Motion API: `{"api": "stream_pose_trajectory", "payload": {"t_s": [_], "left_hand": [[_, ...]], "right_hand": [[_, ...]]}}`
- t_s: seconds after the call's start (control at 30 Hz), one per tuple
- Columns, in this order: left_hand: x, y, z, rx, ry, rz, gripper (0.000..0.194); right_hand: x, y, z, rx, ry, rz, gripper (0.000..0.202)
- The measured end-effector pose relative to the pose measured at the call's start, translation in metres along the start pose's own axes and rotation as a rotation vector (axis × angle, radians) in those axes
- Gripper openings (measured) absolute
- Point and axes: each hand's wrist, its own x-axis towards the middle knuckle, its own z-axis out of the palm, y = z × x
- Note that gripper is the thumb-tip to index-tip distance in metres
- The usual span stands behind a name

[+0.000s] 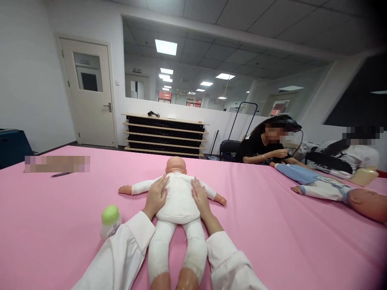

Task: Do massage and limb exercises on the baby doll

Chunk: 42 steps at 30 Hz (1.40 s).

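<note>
A baby doll (179,201) with a white cloth body lies on the pink-covered table (260,241), its head away from me and its legs toward me. Both its arms stretch out to the sides. My left hand (157,194) rests along the left side of the doll's upper body, fingers extended toward the shoulder. On the other side, my right hand (200,198) lies flat against the torso, fingers also extended. Left of my left sleeve stands a small bottle (110,221) with a light green cap.
At the right lies another doll (326,187) in blue and white clothes. Behind it sits a person (263,141) in black; a second person (359,149) is farther right. A yellowish bottle (364,176) stands near them. A dark thin object (60,174) lies at the left.
</note>
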Motion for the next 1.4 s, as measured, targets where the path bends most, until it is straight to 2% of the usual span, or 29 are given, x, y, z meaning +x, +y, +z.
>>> {"api": "stream_pose_trajectory", "payload": {"t_s": [0.1,0.2,0.3,0.4,0.47,0.53,0.6,0.67,0.73,0.77,0.83,0.93,1.0,1.07,1.13,1.2,1.27,1.4], "left_hand": [[0.004,-0.001,0.004,-0.041,-0.225,0.013,0.047],[0.007,-0.008,0.006,-0.065,-0.298,-0.113,0.045],[0.009,-0.014,0.004,0.009,-0.251,-0.223,0.046],[0.01,-0.018,0.0,0.163,-0.125,-0.297,0.045],[0.011,-0.019,-0.001,0.239,-0.004,-0.343,0.044],[0.012,-0.018,-0.001,0.218,0.086,-0.32,0.046],[0.012,-0.016,0.001,0.11,0.037,-0.23,0.047],[0.012,-0.013,0.004,0.011,-0.139,-0.164,0.047],[0.012,-0.011,0.006,0.0,-0.285,-0.168,0.046],[0.011,-0.011,0.007,0.03,-0.307,-0.189,0.046],[0.01,-0.013,0.007,0.125,-0.26,-0.244,0.047],[0.01,-0.017,0.005,0.252,-0.108,-0.331,0.047],[0.011,-0.018,0.004,0.229,-0.026,-0.342,0.048],[0.012,-0.016,0.003,0.1,-0.043,-0.255,0.049],[0.012,-0.012,0.003,-0.028,-0.157,-0.13,0.049],[0.012,-0.007,0.003,-0.072,-0.278,-0.058,0.047],[0.012,-0.004,0.002,-0.061,-0.334,-0.045,0.045],[0.013,-0.004,0.003,-0.064,-0.345,-0.1,0.043]], "right_hand": [[-0.003,0.0,0.0,-0.093,-0.177,0.04,0.051],[-0.005,0.001,0.003,-0.184,-0.185,0.11,0.051],[-0.004,0.002,0.004,-0.316,-0.087,0.236,0.051],[-0.003,0.002,0.001,-0.394,0.033,0.336,0.049],[-0.002,0.002,-0.001,-0.377,0.123,0.34,0.049],[-0.001,0.003,-0.002,-0.299,0.202,0.275,0.05],[0.0,0.004,-0.002,-0.201,0.144,0.149,0.051],[0.002,0.005,0.0,-0.166,-0.032,0.064,0.05],[0.003,0.003,0.001,-0.219,-0.171,0.072,0.048],[0.003,0.002,0.001,-0.263,-0.193,0.104,0.048],[0.002,-0.001,0.002,-0.358,-0.154,0.193,0.048],[0.003,0.0,0.002,-0.412,-0.002,0.327,0.05],[0.004,0.003,0.003,-0.313,0.104,0.31,0.051],[0.007,0.005,0.004,-0.105,0.148,0.212,0.053],[0.009,0.005,0.005,0.101,0.111,0.151,0.054],[0.011,0.003,0.006,0.188,0.013,0.155,0.053],[0.011,0.0,0.007,0.144,-0.092,0.134,0.051],[0.008,0.0,0.002,-0.023,-0.238,0.024,0.047]]}}
